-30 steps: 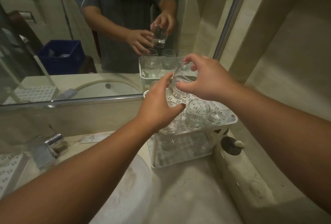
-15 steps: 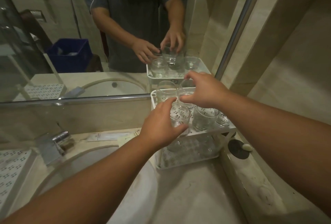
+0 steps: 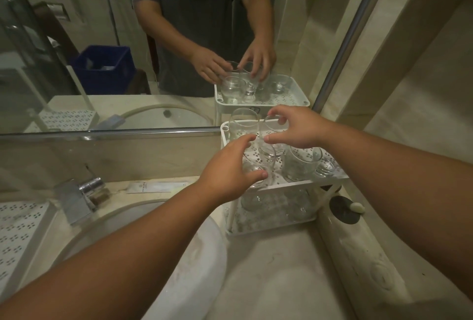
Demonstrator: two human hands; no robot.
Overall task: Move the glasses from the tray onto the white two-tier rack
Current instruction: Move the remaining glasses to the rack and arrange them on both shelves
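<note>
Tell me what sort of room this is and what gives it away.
Most likely a bathroom, perhaps a hotel's: a white washbasin set in a stone counter, a chrome faucet behind it, and a wall mirror above.

No legible text anywhere.

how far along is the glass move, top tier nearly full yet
Mostly done, it seems: several glasses already stand on the rack's top tier, more below. In hand: the right hand sets a glass at the back, and the left hand steadies a front glass. The tray's contents are out of view.
</note>
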